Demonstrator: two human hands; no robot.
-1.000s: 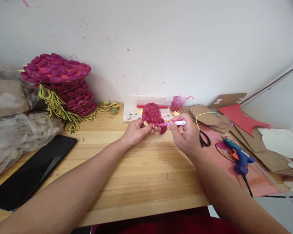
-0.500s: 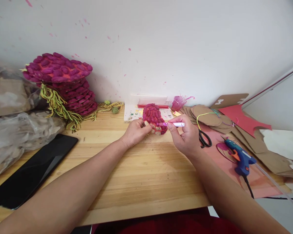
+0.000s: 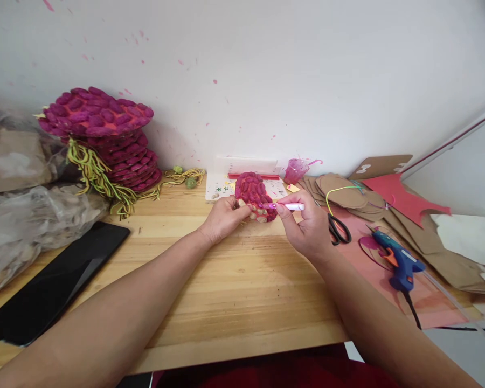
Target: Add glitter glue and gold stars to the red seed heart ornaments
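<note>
My left hand (image 3: pixel 223 218) grips the lower left edge of a small round disc covered in magenta-painted seeds (image 3: pixel 253 192), holding it tilted up above the wooden table (image 3: pixel 234 291). A few seeds along its bottom edge are unpainted. My right hand (image 3: pixel 307 226) pinches a white-handled brush with a pink tip (image 3: pixel 288 206), and the tip touches the disc's lower right part.
A stack of finished magenta seed discs with yellow-green cords (image 3: pixel 105 137) stands at the back left. Plastic bags (image 3: pixel 28 215) and a black tablet (image 3: pixel 52 288) lie left. Scissors (image 3: pixel 339 229), a blue glue gun (image 3: pixel 398 261), cardboard rounds (image 3: pixel 341 188) and a pink cup (image 3: pixel 294 171) sit right.
The brush tip has shifted slightly left along the disc's lower edge. My left hand's grip is unchanged.
</note>
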